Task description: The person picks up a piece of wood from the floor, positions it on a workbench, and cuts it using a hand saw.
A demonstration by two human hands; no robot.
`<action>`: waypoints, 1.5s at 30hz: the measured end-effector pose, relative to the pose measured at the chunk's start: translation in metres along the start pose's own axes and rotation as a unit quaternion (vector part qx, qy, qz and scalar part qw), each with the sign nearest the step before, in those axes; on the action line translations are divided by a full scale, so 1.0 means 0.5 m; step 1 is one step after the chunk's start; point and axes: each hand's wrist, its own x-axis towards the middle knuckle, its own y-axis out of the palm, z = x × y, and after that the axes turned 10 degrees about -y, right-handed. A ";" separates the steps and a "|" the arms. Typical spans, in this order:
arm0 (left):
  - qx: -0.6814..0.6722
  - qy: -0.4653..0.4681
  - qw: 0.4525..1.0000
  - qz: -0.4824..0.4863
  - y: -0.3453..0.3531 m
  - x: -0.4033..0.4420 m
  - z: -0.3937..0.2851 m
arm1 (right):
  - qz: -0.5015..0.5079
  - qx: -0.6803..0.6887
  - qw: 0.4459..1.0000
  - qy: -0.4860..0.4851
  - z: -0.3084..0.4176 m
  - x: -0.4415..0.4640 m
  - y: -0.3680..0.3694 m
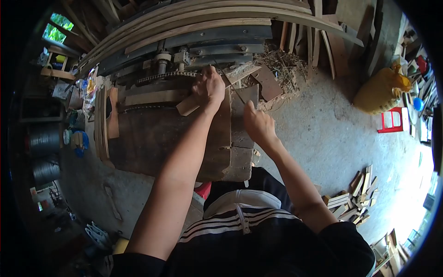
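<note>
My left hand (210, 88) is closed over a light wooden piece (188, 105) on the dark wooden bench (157, 138). One squared end of the wood sticks out to the left below my fingers. Past my knuckles, a pale strip of wood (243, 74) angles off to the right; I cannot tell whether it is the same piece. Wrapped round the near end of a thin, dark, straight tool (236, 92) is my right hand (259, 122), just off the bench's right side. The tool slants up and left, its far end close to my left hand. Its exact kind is unclear.
A chain (168, 76) and metal machine parts (162, 62) lie behind the bench top. Long boards (198, 18) cross the back. Wood shavings (290, 69) heap at the back right. A yellow sack (378, 92), a red stool (392, 121) and scrap wood (353, 198) stand on the floor rightward.
</note>
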 end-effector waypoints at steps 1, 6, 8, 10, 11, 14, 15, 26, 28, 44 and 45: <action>0.008 0.003 1.000 -0.008 -0.004 -0.005 0.001 | 0.010 -0.011 1.000 0.004 0.000 -0.005 -0.001; -0.003 0.002 1.000 0.016 -0.013 0.000 0.000 | -0.029 0.000 0.999 -0.020 0.005 0.090 0.031; -0.006 0.006 1.000 0.014 -0.019 0.002 -0.002 | -0.058 0.017 0.998 -0.024 0.010 0.105 0.030; -0.006 0.003 1.000 0.014 -0.015 -0.004 -0.002 | -0.041 0.017 0.999 -0.010 0.000 0.051 0.017; -0.007 0.002 1.000 0.012 -0.012 0.000 -0.002 | -0.020 0.020 1.000 -0.001 -0.004 0.027 0.013; 0.005 -0.006 1.000 0.010 -0.021 -0.008 -0.005 | -0.001 -0.009 1.000 0.003 -0.017 -0.011 0.025; 0.007 -0.007 1.000 0.016 -0.018 -0.015 0.000 | 0.004 -0.008 1.000 0.005 -0.012 -0.007 0.026; 0.020 0.002 1.000 -0.009 0.005 -0.002 0.003 | 0.012 -0.002 1.000 0.003 -0.008 -0.027 0.005; 0.008 0.009 1.000 -0.011 -0.004 -0.007 0.000 | 0.004 0.007 1.000 0.001 -0.007 0.004 0.016; 0.004 -0.006 0.999 0.031 -0.007 0.001 0.001 | -0.039 0.035 0.999 -0.012 0.012 0.101 0.024; 0.005 -0.010 0.999 0.051 -0.010 0.005 0.000 | -0.051 0.025 0.998 -0.013 0.017 0.111 0.024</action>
